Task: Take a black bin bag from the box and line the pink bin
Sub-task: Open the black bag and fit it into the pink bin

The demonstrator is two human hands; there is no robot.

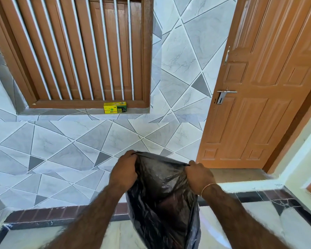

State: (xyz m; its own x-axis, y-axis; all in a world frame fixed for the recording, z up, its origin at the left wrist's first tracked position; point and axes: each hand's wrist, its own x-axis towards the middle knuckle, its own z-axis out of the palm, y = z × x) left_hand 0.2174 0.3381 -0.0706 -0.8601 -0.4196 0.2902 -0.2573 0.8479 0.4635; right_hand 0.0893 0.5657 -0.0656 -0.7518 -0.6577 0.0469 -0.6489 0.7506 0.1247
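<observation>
Both hands are on the black bin bag (pixel 162 194), one at each side of its mouth. My left hand (pixel 124 172) has its fingers curled over the left edge of the rim; my right hand (pixel 199 175) pinches the right edge, fingers closed on the film. I judge this hold is meant to spread the mouth apart, so the bag can be opened before it goes over a bin.

Bag position: in front of me at low centre, hanging from the two grips, its lower part running out of view at the bottom. Condition: thin, glossy, creased, slightly translucent, mouth partly open.

Yellow box (pixel 115 108) sits on the window ledge (pixel 70 110), well apart from the bag. I see no pink bin in view. Brown door (pixel 258 87) stands to the right.
</observation>
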